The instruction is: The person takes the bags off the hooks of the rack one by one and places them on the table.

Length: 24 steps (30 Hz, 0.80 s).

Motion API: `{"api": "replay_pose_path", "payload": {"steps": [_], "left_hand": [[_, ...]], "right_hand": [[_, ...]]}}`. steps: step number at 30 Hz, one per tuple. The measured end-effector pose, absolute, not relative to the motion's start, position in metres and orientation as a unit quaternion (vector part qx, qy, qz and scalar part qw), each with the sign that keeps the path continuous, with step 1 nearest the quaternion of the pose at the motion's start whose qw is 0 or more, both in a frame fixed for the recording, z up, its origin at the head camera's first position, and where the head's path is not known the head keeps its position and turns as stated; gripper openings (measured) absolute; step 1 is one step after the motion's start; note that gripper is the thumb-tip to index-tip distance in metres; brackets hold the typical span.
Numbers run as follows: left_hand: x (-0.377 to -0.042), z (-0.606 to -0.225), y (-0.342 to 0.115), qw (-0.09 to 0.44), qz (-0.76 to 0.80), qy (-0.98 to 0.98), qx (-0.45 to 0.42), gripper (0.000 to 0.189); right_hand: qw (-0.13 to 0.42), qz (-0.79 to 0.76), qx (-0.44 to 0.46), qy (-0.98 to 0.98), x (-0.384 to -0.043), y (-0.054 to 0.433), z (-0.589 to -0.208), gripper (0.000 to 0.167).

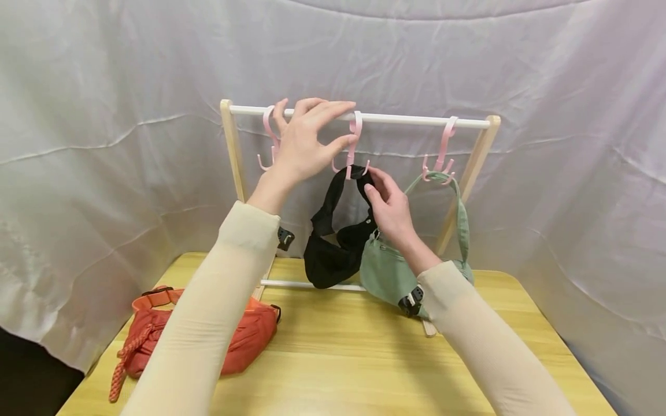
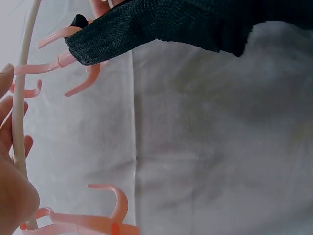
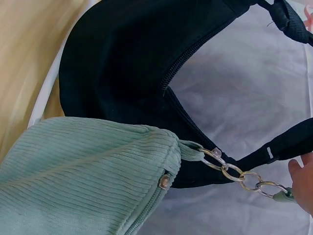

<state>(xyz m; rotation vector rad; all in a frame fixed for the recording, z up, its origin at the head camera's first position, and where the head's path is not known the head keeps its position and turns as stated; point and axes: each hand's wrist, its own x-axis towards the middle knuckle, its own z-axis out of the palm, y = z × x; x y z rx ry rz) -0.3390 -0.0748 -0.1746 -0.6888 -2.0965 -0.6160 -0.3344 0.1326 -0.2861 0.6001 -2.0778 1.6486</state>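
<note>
A black shoulder bag [image 1: 333, 260] hangs by its strap from the middle pink hook [image 1: 351, 144] on a white rail. My right hand [image 1: 391, 208] pinches that strap close below the hook, thumb in front. My left hand [image 1: 304, 141] is up at the rail, its fingers spread and fairly straight over it, thumb pointing toward the middle hook. In the left wrist view, a fingertip [image 2: 6, 76] is right at the hook's upper end. The black strap [image 2: 122, 36] loops over the hook's prongs there.
A green corduroy bag [image 1: 390, 271] with a chain-link strap hangs on the right hook [image 1: 444, 144], overlapping the black one. The left hook [image 1: 270, 136] is partly behind my left hand. A red bag [image 1: 250, 338] lies on the wooden table [image 1: 333, 370]. Grey cloth surrounds the rack.
</note>
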Motion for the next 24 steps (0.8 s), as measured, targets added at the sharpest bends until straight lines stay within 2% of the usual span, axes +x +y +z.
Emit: {"api": "replay_pose_path", "payload": {"steps": [8,15,24], "left_hand": [[-0.337,-0.174,-0.067,0.429,-0.249,-0.825,-0.272,0.052],[-0.339,-0.175,-0.068,0.460,-0.247,-0.804,-0.284,0.049],[-0.343,-0.174,-0.068,0.464,-0.247,-0.802,-0.286,0.049]], "right_hand": [[0.237,0.599,0.229,-0.730,-0.327,0.132,-0.292,0.037],[0.243,0.614,0.236,-0.713,-0.323,0.130,-0.290,0.033],[0.241,0.605,0.224,-0.725,-0.322,0.133,-0.283,0.033]]}}
